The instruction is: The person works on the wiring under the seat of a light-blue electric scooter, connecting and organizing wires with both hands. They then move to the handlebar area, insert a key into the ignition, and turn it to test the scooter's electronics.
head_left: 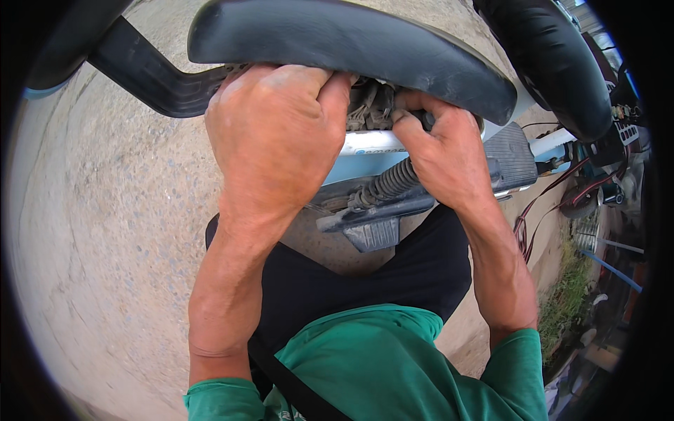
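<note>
The left hand (277,133) and right hand (446,151), apart, reach with bent fingers under a smooth black seat (337,42), fingertips mostly hidden, so I cannot tell what either grips; dusty wiring (370,109) shows between them. The long, curved seat lies crosswise, its right end dipping toward the person, near a white tube (372,142) and ribbed dark sleeve (391,182). Beyond spreads rough, pebbly ground (119,189), with grass (566,302) at right.

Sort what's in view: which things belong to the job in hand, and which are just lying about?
Seemingly part of the work:
dark wiring, between left hand and right hand
black cushion above them
white tube nearby

Seemingly lying about:
blue rod
red-and-black cable
</note>
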